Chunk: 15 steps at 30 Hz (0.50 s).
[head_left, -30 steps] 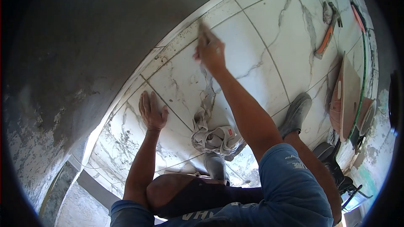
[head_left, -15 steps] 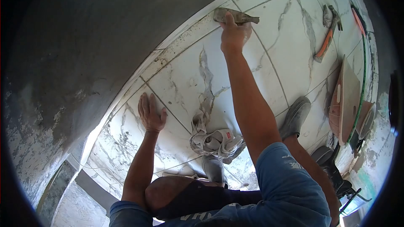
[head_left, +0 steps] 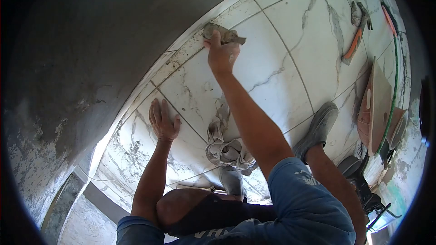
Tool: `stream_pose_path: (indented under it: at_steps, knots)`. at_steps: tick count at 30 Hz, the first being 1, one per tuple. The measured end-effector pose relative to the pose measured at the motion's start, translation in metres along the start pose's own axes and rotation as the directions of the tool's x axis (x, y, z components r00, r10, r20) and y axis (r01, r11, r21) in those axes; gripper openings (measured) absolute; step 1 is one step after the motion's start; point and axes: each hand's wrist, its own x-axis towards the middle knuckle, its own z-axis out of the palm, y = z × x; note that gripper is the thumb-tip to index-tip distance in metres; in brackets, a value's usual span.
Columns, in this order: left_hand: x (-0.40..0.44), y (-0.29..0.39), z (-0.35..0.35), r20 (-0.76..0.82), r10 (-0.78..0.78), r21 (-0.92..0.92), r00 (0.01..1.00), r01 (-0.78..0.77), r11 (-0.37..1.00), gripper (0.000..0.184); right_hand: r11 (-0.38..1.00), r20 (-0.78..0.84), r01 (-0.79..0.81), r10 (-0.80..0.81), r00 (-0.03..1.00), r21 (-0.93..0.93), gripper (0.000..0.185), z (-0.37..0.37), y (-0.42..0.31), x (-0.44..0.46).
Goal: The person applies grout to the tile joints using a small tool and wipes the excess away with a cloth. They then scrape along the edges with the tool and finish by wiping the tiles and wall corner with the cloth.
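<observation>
My right hand point(head_left: 223, 59) grips a dirty, mortar-coated scraper point(head_left: 218, 31). Its wide end lies on the gritty strip of floor point(head_left: 175, 65) along the foot of the wall, and its narrow end sticks out to the right of my fingers. My left hand point(head_left: 164, 121) rests flat on a marble-patterned tile point(head_left: 190, 95), fingers stretched toward the wall, holding nothing. Between my arms a crumpled grey-white cloth point(head_left: 229, 152) lies near my shoe, partly behind my right forearm.
A dark plastered wall point(head_left: 91, 41) rises at the left. On the right lie an orange-handled hammer point(head_left: 356, 38), a grey lump point(head_left: 355, 13), a board point(head_left: 379, 109) leaning by a green pole point(head_left: 394, 77), and black equipment point(head_left: 370, 199). My grey shoe point(head_left: 320, 122) stands on the tiles.
My right hand has drawn the scraper left and nearer to me along the wall's foot. My left hand has stayed in place.
</observation>
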Motion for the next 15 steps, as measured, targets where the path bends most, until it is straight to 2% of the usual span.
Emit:
stream_pose_path:
  at_steps: [1,3,4,5,7,8,9,10,11,12,13,14,15]
  knots:
    - [0.000,0.000,0.000,0.005,-0.001,-0.008,1.000,0.001,1.000,0.067,1.000,-0.002,0.001,-0.001,1.000,0.001,0.029,-0.004,0.002,0.007]
    - [0.002,0.000,0.001,0.001,0.001,-0.014,1.000,-0.001,1.000,0.067,0.977,-0.013,0.194,-0.196,0.981,-0.092,0.033,-0.020,0.001,0.039]
    - [0.000,0.000,0.000,0.001,-0.001,-0.020,1.000,0.001,1.000,0.067,0.970,-0.011,0.036,-0.040,0.999,-0.241,0.041,-0.029,-0.007,0.057]
    - [-0.002,0.000,-0.001,0.009,-0.003,-0.019,1.000,0.003,1.000,0.067,0.969,-0.013,0.028,-0.032,0.999,-0.244,0.041,-0.024,0.002,0.060]
    - [0.001,0.001,0.000,-0.001,-0.004,-0.005,1.000,0.004,1.000,0.068,0.852,0.049,0.304,-0.314,0.948,-0.426,0.051,-0.022,0.052,0.068]
    - [0.000,0.001,0.000,-0.001,-0.005,-0.003,1.000,0.005,1.000,0.068,0.967,0.183,0.088,-0.044,0.982,-0.238,0.057,-0.039,0.086,0.072]
    - [0.000,0.001,0.000,-0.003,-0.004,-0.001,1.000,0.004,1.000,0.068,0.410,0.258,0.304,-0.165,0.952,-0.860,0.059,-0.023,0.069,0.032]
    - [0.000,0.001,0.001,-0.007,-0.002,0.000,1.000,0.002,1.000,0.068,-0.453,0.394,0.278,-0.182,0.901,-0.847,0.061,-0.005,0.049,-0.021]
    - [0.002,0.002,0.001,-0.011,-0.002,0.001,1.000,0.002,1.000,0.068,-0.197,0.425,0.417,0.002,0.905,-0.888,0.060,-0.003,0.048,-0.040]
    - [0.001,0.002,-0.001,0.001,-0.006,0.002,1.000,0.006,1.000,0.067,0.391,0.264,0.199,0.118,0.957,-0.898,0.056,0.001,0.039,-0.060]
    - [0.000,0.002,-0.001,0.012,-0.010,0.004,1.000,0.010,1.000,0.067,0.803,0.183,-0.150,0.306,0.934,-0.577,0.052,0.005,0.032,-0.072]
    - [0.000,0.001,-0.002,0.014,-0.008,0.006,1.000,0.008,1.000,0.067,0.487,0.396,0.282,0.149,0.906,-0.827,0.045,0.000,0.035,-0.073]
    - [0.000,-0.001,0.000,0.001,0.000,0.003,1.000,0.000,1.000,0.068,0.012,0.626,0.628,0.106,0.773,-0.778,0.041,-0.009,0.042,-0.070]
